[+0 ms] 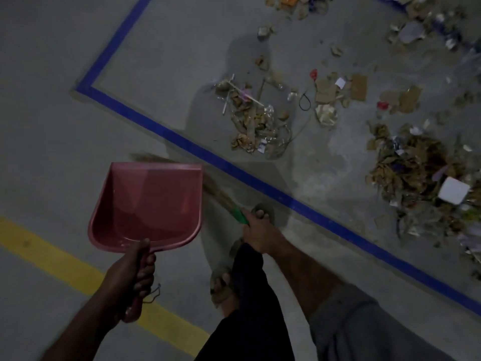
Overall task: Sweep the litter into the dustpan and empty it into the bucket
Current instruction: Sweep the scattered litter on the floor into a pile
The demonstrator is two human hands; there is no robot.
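My left hand grips the handle of a pink dustpan, held above the floor with its mouth facing away from me and nothing inside. My right hand is closed on the green grip of a straw broom, whose bristles run up and left behind the dustpan. Litter lies beyond the blue line: a near pile of paper, sticks and plastic and a bigger heap of scraps with a white card at the right. No bucket is in view.
A blue tape line marks a floor area holding the litter. A yellow stripe crosses the grey concrete at lower left. My sandalled feet stand just outside the blue line. More scraps are scattered at the top right.
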